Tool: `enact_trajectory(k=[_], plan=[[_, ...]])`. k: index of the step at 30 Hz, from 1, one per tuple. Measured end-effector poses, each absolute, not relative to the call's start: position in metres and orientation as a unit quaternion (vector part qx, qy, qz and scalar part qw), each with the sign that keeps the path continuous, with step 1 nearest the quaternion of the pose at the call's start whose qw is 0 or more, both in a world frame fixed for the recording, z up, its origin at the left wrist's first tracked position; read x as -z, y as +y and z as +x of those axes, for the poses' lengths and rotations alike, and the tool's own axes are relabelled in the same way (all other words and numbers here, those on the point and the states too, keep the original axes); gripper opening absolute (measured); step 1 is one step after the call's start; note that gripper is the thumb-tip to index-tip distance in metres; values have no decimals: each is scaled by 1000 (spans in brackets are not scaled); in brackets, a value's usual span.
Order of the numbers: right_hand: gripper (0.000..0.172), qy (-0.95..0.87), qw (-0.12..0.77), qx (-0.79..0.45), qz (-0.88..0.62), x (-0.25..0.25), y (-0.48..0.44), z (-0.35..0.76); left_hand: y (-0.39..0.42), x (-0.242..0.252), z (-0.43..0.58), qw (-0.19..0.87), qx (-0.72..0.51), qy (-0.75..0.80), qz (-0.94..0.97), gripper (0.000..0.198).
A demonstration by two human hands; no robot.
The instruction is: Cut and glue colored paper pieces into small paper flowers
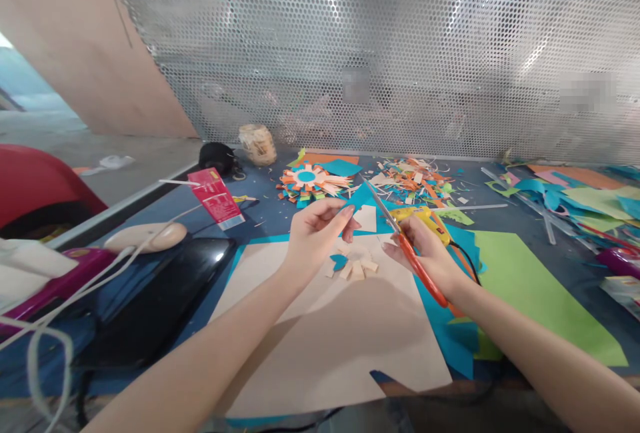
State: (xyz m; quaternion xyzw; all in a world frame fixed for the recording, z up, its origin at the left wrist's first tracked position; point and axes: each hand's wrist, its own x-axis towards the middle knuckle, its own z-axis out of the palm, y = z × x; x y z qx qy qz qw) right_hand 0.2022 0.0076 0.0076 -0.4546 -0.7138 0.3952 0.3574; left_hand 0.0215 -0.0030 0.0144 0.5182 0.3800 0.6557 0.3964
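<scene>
Between the thumb and fingers of my left hand [323, 230] is a small piece of blue paper [364, 198]. My right hand [425, 253] is closed around orange-handled scissors [423, 276], their blades pointing up and left beside the blue paper's edge. Whether the blades touch the paper I cannot tell. Below the hands lies a large cream paper sheet [320, 346], bearing a ring of cream paper strips [357, 265] and a small blue cut piece [339, 262]. A yellow glue gun [415, 216] rests just behind my right hand, partly hidden by it.
A layered paper flower [306, 178] and a heap of paper scraps [413, 180] lie at the back. Green paper [540, 293] is on the right. To the left are a black tablet-like slab [160, 300], a pink drink carton [216, 198] and white cables [100, 286]. Perforated metal [375, 53] stands behind.
</scene>
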Motion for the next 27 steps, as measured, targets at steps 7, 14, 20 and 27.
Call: enact_trajectory(k=[7,14,20,27], plan=[[37,-712,359,-394,-457,-10,6,202,-3,-17,23,398,-664,377,509,9],[36,-714,361,-389,-456,-12,5,202,-4,-19,23,397,-665,381,504,11],[38,-716,354,-393,-455,-10,8,203,-2,-18,20,384,-655,399,514,11],[35,-721,349,-386,-457,-11,8,205,-1,-17,18,386,-658,401,507,10]])
